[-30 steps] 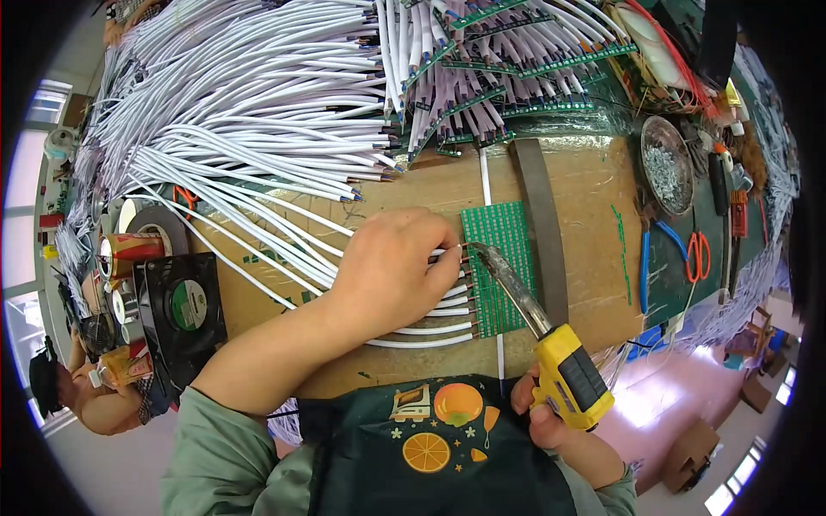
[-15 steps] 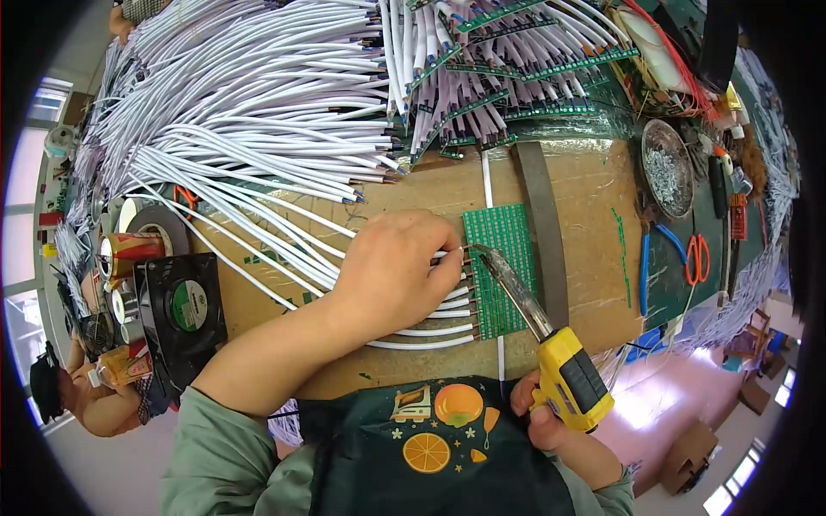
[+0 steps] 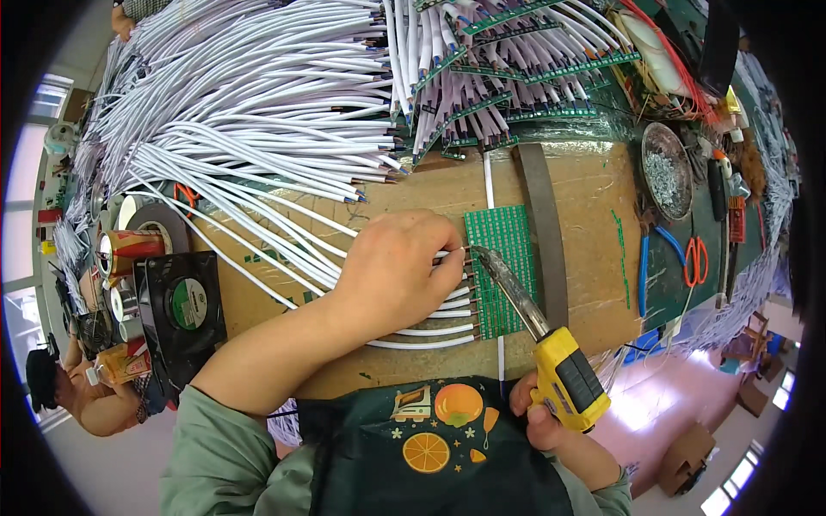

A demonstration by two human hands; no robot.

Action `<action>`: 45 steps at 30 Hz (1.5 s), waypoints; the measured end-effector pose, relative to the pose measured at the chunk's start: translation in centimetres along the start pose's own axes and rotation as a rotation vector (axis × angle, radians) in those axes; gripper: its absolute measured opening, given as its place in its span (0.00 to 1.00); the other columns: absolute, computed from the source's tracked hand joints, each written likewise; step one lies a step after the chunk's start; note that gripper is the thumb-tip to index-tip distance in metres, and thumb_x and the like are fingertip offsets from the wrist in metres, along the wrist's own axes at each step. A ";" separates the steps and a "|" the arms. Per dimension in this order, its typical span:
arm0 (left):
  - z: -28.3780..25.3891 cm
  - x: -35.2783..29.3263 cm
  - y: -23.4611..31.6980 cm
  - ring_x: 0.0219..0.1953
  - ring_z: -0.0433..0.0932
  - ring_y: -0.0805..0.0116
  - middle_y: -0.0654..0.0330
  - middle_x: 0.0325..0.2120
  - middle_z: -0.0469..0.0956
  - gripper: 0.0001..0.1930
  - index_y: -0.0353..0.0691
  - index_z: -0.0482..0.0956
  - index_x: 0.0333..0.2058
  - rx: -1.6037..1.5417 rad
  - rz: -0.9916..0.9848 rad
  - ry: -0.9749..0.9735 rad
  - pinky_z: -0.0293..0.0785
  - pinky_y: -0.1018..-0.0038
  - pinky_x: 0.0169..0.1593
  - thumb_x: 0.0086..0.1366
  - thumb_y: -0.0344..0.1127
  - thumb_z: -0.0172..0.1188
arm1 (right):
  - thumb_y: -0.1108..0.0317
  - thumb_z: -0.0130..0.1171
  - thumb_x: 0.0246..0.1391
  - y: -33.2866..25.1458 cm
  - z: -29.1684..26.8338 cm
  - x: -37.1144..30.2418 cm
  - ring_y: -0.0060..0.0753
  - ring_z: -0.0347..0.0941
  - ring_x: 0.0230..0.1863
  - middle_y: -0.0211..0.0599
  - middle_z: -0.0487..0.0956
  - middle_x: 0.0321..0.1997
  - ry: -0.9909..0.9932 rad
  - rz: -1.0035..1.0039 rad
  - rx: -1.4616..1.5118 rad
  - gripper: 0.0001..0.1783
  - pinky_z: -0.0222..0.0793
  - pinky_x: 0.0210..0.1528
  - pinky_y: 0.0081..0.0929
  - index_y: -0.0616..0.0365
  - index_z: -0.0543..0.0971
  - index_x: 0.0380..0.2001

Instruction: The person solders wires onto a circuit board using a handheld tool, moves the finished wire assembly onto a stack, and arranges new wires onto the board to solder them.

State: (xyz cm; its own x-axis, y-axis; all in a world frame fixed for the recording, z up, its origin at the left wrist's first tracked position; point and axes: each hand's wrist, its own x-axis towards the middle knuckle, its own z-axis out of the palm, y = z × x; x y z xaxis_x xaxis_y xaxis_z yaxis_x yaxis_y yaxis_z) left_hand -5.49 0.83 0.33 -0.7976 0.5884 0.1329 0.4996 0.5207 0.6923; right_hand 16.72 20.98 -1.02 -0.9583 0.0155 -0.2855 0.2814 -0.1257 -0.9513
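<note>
My left hand (image 3: 397,271) pinches the end of a white cable at the left edge of a green circuit board panel (image 3: 503,275). Several more white cables (image 3: 434,333) run from under this hand to the same edge, their bared ends on the board. In my right hand (image 3: 540,413) is a yellow and black soldering iron (image 3: 570,378). Its dark tip rests at the board's upper left edge, close to my left fingertips. The fingers of my right hand are partly hidden behind the iron's handle.
A large heap of white cables (image 3: 258,95) fills the back left, with finished-looking boards (image 3: 508,77) on cables beside it. A black fan (image 3: 181,314) stands left. A grey bar (image 3: 544,232), a metal bowl (image 3: 665,170), blue-handled pliers (image 3: 644,271) and orange-handled scissors (image 3: 697,261) lie right.
The soldering iron has shifted very slightly left, its tip staying at the board's edge. My left hand keeps its pinch in the same place.
</note>
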 end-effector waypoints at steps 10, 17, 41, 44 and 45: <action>0.0 -0.1 0.1 0.31 0.78 0.50 0.53 0.26 0.78 0.05 0.38 0.78 0.27 -0.004 -0.013 0.001 0.73 0.59 0.36 0.56 0.31 0.64 | 0.59 0.60 0.58 0.3 -0.4 -0.4 0.29 0.65 0.26 0.28 0.69 0.24 -0.055 0.052 0.040 0.13 0.62 0.31 0.28 0.53 0.72 0.26; 0.0 0.0 0.0 0.31 0.78 0.50 0.53 0.26 0.78 0.05 0.38 0.78 0.27 0.002 -0.001 0.001 0.73 0.60 0.36 0.56 0.31 0.64 | 0.62 0.60 0.58 0.0 0.0 -0.4 0.28 0.68 0.26 0.30 0.71 0.25 -0.016 0.011 0.193 0.11 0.63 0.29 0.26 0.57 0.73 0.31; -5.2 -0.6 -1.5 0.35 0.78 0.50 0.53 0.28 0.78 0.07 0.38 0.80 0.29 0.187 -0.009 0.070 0.73 0.59 0.40 0.58 0.35 0.65 | 0.48 0.77 0.42 -0.6 0.9 0.0 0.25 0.66 0.24 0.26 0.67 0.24 0.161 0.079 0.353 0.47 0.63 0.25 0.25 0.55 0.65 0.60; -7.6 -0.7 -3.8 0.34 0.78 0.52 0.55 0.26 0.78 0.05 0.37 0.82 0.29 0.442 -0.052 0.118 0.73 0.61 0.40 0.56 0.32 0.65 | 0.48 0.76 0.43 0.4 0.5 0.0 0.24 0.66 0.25 0.26 0.67 0.25 0.139 0.069 0.378 0.46 0.63 0.26 0.25 0.55 0.65 0.61; -8.1 -1.1 -4.8 0.34 0.78 0.53 0.56 0.27 0.78 0.05 0.38 0.82 0.29 0.443 -0.043 0.141 0.73 0.61 0.40 0.55 0.32 0.65 | 0.49 0.76 0.44 0.4 0.5 0.0 0.24 0.66 0.26 0.26 0.67 0.26 0.124 0.072 0.375 0.46 0.63 0.26 0.25 0.55 0.64 0.61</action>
State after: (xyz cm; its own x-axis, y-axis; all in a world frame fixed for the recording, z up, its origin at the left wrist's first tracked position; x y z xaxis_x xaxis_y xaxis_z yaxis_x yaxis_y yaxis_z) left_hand -9.74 -7.27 2.63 -0.8436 0.4868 0.2267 0.5368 0.7747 0.3341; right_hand 16.84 20.40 -1.29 -0.9168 0.1101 -0.3840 0.2879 -0.4841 -0.8263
